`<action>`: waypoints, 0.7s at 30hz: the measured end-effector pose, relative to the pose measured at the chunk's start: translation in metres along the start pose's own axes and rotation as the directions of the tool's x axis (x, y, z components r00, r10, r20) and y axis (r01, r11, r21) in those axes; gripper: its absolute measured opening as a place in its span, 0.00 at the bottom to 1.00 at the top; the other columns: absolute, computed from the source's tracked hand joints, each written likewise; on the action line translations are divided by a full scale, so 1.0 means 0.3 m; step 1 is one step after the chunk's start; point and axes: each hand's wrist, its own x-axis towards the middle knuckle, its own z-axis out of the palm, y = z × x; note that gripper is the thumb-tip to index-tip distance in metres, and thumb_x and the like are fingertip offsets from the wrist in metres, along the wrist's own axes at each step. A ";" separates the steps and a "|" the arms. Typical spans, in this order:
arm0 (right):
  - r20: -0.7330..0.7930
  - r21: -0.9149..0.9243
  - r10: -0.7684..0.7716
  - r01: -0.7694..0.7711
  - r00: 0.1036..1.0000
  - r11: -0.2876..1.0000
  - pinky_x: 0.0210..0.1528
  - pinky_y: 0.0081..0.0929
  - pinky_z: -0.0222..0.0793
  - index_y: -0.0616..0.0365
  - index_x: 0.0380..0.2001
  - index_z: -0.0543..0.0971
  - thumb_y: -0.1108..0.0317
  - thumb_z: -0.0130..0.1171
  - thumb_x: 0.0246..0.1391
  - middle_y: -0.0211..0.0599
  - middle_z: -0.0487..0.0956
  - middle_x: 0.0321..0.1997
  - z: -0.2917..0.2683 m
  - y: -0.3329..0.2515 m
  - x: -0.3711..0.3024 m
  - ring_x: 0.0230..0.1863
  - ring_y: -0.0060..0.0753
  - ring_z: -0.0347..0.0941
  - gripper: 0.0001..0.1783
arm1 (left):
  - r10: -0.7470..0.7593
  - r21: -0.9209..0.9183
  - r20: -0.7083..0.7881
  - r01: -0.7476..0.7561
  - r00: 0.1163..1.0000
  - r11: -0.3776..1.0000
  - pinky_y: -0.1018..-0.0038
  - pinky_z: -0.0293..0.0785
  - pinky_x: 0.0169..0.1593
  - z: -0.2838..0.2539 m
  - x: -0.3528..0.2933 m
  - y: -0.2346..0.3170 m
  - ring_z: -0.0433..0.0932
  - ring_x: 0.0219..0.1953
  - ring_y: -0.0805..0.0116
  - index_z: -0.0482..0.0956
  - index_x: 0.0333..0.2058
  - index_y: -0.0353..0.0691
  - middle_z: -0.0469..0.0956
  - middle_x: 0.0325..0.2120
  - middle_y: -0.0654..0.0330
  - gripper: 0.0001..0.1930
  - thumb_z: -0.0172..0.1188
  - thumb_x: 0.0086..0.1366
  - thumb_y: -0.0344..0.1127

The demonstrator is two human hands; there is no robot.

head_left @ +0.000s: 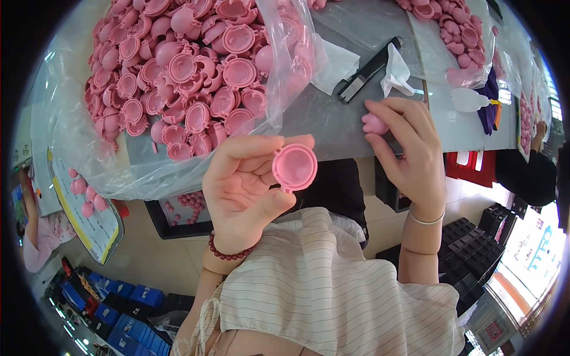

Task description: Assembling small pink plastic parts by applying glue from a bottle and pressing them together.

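Note:
My left hand (240, 193), palm up, pinches a round pink plastic shell (295, 168) between thumb and fingers at the table's front edge. Its hollow side with a raised rim faces up, and a small tab sticks out at the bottom. To the right, my right hand (415, 148) grips a small pink plastic piece (374, 124) with a rounded, lobed outline between thumb and fingertips. The two pieces are apart. A large heap of similar pink shells (181, 68) lies at the left in a clear plastic bag (289, 65), just beyond my left hand.
A long black tool with a metal end (369, 70) lies on the grey tabletop between white tissues (396, 74). More pink parts (463, 35) and a white squeeze bottle (470, 99) are at the right. Below the table edge is a black tray (160, 221) holding pink pieces.

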 end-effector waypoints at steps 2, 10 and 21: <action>0.012 0.028 -0.020 0.019 1.000 0.999 0.32 0.23 0.63 0.67 0.32 0.74 0.71 0.63 0.27 0.41 0.70 0.32 -0.005 -0.010 0.002 0.30 0.33 0.67 0.21 | 0.004 -0.049 0.065 -0.001 0.998 0.999 0.74 0.69 0.42 -0.005 0.000 0.001 0.72 0.39 0.63 0.61 0.42 0.29 0.67 0.41 0.40 0.22 0.58 0.46 0.20; -0.038 0.653 0.083 -0.038 0.996 0.756 0.30 0.18 0.67 0.61 0.32 0.76 0.72 0.65 0.27 0.38 0.71 0.33 0.025 -0.141 -0.008 0.31 0.29 0.70 0.20 | -0.081 0.044 0.132 0.076 0.988 0.996 0.78 0.71 0.38 0.036 -0.002 -0.006 0.73 0.35 0.70 0.68 0.39 0.27 0.68 0.41 0.46 0.19 0.56 0.44 0.15; -0.074 0.573 0.049 0.002 0.996 0.819 0.28 0.18 0.64 0.63 0.30 0.75 0.64 0.65 0.30 0.40 0.71 0.31 0.038 -0.113 -0.039 0.29 0.28 0.68 0.20 | -0.123 0.222 0.154 0.087 0.980 0.971 0.80 0.72 0.35 0.046 0.010 -0.001 0.74 0.32 0.71 0.72 0.37 0.30 0.71 0.38 0.50 0.18 0.58 0.43 0.16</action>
